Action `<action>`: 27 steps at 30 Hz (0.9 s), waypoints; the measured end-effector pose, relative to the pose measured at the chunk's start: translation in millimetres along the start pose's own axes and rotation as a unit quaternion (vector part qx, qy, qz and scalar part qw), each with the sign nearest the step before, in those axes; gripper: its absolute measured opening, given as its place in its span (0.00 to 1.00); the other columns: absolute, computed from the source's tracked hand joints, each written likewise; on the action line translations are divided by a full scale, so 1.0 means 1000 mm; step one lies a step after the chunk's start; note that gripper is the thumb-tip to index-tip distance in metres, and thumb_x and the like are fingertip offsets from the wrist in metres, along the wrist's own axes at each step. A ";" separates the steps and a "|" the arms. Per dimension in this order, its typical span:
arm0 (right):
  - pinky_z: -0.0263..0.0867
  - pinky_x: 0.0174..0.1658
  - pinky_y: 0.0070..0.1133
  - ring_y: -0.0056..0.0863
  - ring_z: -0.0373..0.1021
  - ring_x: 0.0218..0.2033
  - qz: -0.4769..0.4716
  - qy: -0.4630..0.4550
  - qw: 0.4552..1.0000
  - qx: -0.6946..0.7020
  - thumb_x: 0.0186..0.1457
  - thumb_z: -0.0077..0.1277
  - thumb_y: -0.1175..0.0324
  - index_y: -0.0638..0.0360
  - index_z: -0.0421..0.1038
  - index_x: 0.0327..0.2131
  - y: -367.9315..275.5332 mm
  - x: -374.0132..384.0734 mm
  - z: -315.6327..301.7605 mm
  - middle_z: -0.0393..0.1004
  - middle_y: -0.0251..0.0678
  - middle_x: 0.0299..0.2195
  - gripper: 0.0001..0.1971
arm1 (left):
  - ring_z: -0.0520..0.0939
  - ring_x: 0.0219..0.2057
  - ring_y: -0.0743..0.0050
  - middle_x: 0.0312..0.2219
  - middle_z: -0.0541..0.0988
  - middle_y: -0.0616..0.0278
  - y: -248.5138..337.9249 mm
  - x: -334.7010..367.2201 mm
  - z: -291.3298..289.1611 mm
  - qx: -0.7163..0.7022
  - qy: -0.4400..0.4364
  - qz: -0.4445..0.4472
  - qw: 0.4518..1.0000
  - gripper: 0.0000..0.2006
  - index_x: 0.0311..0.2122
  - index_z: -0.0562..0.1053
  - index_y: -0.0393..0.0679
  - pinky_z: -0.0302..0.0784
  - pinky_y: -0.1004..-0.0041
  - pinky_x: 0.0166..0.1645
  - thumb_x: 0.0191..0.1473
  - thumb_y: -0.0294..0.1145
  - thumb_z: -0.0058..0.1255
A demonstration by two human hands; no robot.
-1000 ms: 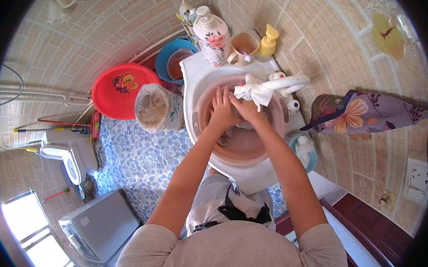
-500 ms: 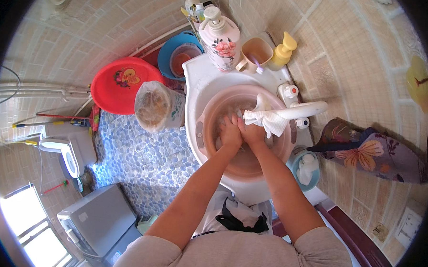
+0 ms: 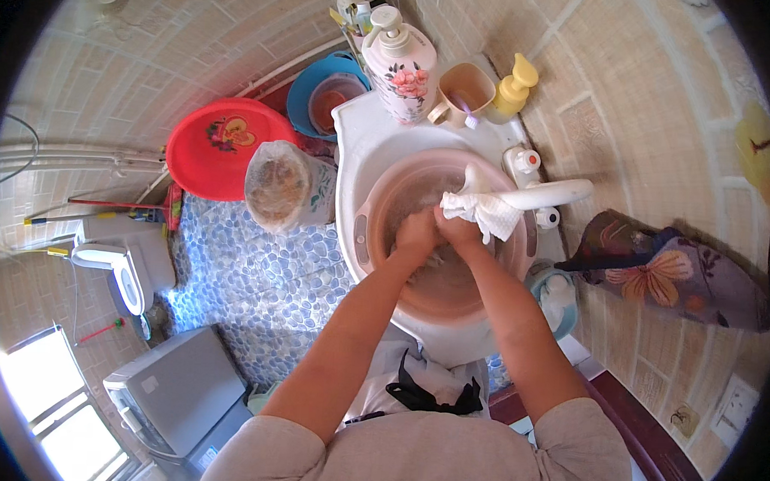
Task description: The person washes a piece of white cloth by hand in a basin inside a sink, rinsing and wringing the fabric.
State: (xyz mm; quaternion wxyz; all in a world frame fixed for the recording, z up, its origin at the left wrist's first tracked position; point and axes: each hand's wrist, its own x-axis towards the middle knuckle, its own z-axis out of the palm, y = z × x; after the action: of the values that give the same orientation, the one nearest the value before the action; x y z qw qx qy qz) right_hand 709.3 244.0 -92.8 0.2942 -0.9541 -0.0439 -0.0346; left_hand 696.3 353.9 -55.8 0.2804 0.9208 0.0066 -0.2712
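Observation:
A pink plastic basin of cloudy water sits in the white sink. Both of my hands are down in it, close together, near the spout. My left hand is closed, its fingers curled inward. Beside it my right hand is closed too, partly under the white cloth tied round the tap's spout. Something pale shows in the water just below my hands; whatever the fingers hold is hidden.
The white tap reaches over the basin from the right. Behind stand a flowered pump bottle, a beige mug and a yellow pump bottle. Left are a red basin and a bag-lined bin; right, a small blue bucket.
My hands have gone from fingers stretched flat in the water to curled and drawn together. The view has shifted slightly.

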 end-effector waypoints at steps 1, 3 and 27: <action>0.60 0.30 0.35 0.43 0.65 0.23 0.000 0.003 1.000 0.000 0.40 0.46 0.61 0.59 0.67 0.19 -0.004 0.001 -0.003 0.68 0.41 0.18 0.11 | 0.75 0.34 0.51 0.28 0.74 0.45 0.003 -0.003 -0.007 0.001 0.002 0.002 1.000 0.21 0.39 0.63 0.46 0.72 0.61 0.36 0.37 0.37 0.54; 0.60 0.32 0.36 0.44 0.66 0.26 -0.035 0.059 0.988 0.140 0.41 0.46 0.62 0.60 0.68 0.23 -0.017 0.003 -0.012 0.69 0.43 0.22 0.10 | 0.75 0.34 0.49 0.30 0.73 0.46 0.010 -0.011 -0.023 -0.014 -0.014 -0.012 1.000 0.24 0.39 0.63 0.44 0.73 0.61 0.36 0.35 0.38 0.56; 0.54 0.46 0.34 0.47 0.55 0.46 0.099 0.088 0.991 0.034 0.42 0.52 0.58 0.57 0.63 0.42 -0.021 -0.030 -0.081 0.58 0.43 0.46 0.23 | 0.59 0.50 0.45 0.52 0.55 0.50 0.009 -0.057 -0.040 -0.181 0.213 0.115 0.953 0.24 0.48 0.61 0.45 0.52 0.53 0.54 0.45 0.41 0.48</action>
State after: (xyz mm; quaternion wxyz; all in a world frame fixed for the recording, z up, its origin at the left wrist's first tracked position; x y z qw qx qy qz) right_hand 674.3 213.7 -16.8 0.3309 -0.9365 0.0755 -0.0877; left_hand 668.8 374.9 5.3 0.4633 0.8857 0.0094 -0.0287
